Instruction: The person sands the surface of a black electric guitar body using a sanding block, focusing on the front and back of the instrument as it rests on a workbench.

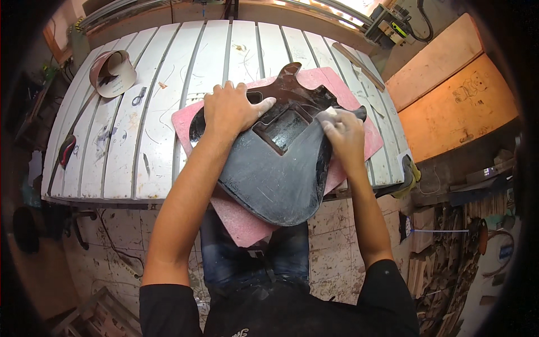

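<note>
- The left hand (233, 109), near the centre of the frame, lies palm down with its fingers spread and thumb stretched out, resting on the upper left part of the guitar body and gripping nothing.
- The right hand (343, 133), right of centre, has its fingers bent and closed on a small pale piece (332, 111) against the body's right side; the piece is mostly covered, perhaps folded paper.
- The black guitar body with curved horns and cut-out cavities (269, 182) lies at the centre of the frame, its surface scuffed and greyish low down, glossy higher up.
- Beneath it is a flat pink sheet (238, 222), jutting past the front edge of the white slatted table (154, 168).
- A loose brown-and-pale paper roll (127, 76) stands at the upper left, with a black-and-red handle (66, 150) below it.
- A narrow wooden strip (359, 65) lies at the upper right.
</note>
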`<state>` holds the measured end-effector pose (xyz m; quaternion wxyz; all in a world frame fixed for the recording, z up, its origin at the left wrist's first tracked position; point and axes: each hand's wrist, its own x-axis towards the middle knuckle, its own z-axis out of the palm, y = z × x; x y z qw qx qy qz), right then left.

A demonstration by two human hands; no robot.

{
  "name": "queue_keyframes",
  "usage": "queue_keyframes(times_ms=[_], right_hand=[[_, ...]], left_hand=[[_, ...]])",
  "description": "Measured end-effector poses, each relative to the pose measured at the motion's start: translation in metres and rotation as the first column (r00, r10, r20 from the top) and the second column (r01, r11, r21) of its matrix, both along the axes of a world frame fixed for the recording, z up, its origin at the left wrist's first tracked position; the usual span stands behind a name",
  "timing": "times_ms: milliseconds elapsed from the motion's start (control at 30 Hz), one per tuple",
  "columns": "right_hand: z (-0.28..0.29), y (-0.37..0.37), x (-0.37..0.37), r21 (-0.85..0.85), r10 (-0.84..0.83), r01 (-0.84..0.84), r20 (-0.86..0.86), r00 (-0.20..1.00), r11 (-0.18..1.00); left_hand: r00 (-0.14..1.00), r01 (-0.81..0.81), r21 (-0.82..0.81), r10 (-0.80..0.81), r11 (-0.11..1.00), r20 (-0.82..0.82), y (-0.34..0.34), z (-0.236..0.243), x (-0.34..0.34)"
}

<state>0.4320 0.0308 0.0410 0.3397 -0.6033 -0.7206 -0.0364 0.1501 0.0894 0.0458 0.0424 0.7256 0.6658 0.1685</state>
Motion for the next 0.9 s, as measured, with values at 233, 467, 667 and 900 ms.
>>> queue_keyframes(times_ms=[233, 467, 667, 900], right_hand=[[0.006, -0.051, -0.055, 0.038, 0.383, -0.384, 0.018, 0.923, 0.923], [-0.005, -0.033, -0.05, 0.032, 0.212, -0.213, 0.027, 0.977, 0.977], [0.004, -0.014, -0.025, 0.011, 0.134, -0.135, 0.011, 0.991, 0.991], [-0.002, -0.059, -0.068, 0.057, 0.427, -0.427, 0.004, 0.904, 0.903]], left_hand=[[0.999, -0.025, 0.001, 0.025, 1.0, -0.027, 0.003, -0.003, -0.009], [0.999, -0.039, -0.004, 0.039, 0.999, -0.01, 0.001, -0.006, -0.011], [1.0, -0.018, 0.022, 0.018, 1.0, 0.01, 0.0, -0.006, -0.007], [0.999, -0.04, -0.001, 0.04, 0.999, -0.032, 0.0, -0.009, -0.011]])
